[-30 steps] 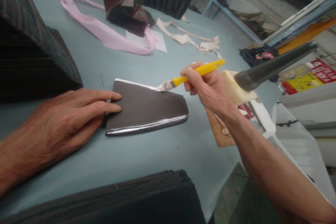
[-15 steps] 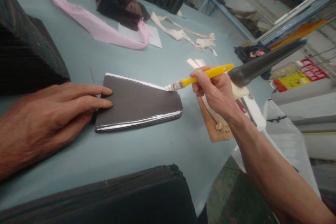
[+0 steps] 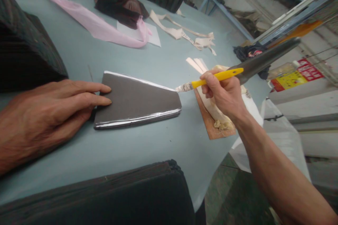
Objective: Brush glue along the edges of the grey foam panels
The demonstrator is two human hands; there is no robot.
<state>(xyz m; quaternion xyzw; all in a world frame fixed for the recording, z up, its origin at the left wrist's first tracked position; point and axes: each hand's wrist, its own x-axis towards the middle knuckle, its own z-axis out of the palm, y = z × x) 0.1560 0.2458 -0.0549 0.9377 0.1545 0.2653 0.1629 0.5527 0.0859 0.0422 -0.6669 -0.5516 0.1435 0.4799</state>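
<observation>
A flat stack of dark grey tapered pieces [image 3: 137, 100] lies on the blue-green table. White, wet-looking streaks run along its two long edges. My left hand [image 3: 60, 109] rests at the wide end, its outstretched fingertips pressing on the top piece. Pinched in my right hand [image 3: 224, 93] is a paintbrush [image 3: 198, 83] with a yellow handle. The white-coated bristles are at the narrow end's far corner; whether they still touch it I cannot tell.
Dark stacked material stands at the left [image 3: 29, 49] and in front [image 3: 105, 197]. Behind lie a pink cloth strip [image 3: 87, 21], a dark bundle [image 3: 118, 3] and cream fabric strips [image 3: 182, 33]. Right of the stack is a brown board [image 3: 216, 132], with a dark horn-shaped object [image 3: 269, 58] beyond.
The brush in my right hand has slid right along the far edge to the narrow end's corner. My left hand keeps its place on the stack. The view has shifted slightly.
</observation>
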